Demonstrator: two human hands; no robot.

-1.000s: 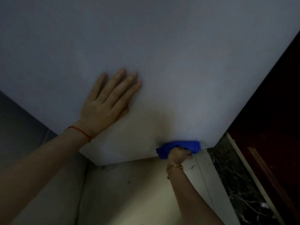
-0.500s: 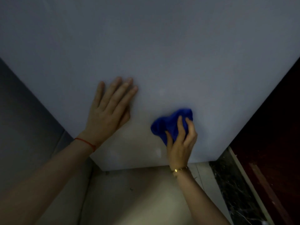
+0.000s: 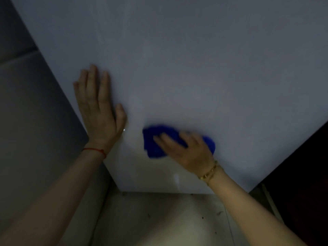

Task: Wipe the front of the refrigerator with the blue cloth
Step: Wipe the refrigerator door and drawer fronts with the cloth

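On the dim refrigerator (image 3: 195, 68) front, our flat left hand (image 3: 99, 110) braces; our right hand (image 3: 188, 150), fingers spread, has swept the blue cloth (image 3: 156, 144) up from the bottom edge, so wiping continues.

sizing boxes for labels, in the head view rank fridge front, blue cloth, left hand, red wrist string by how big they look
1. fridge front
2. left hand
3. blue cloth, partly hidden under the right hand, so its rank against the left hand is unsure
4. red wrist string

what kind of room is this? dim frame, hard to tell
Probably a home kitchen or utility corner: a tall white refrigerator front being wiped with a blue cloth, pale tiled floor below, dark wooden door or cabinet at right.
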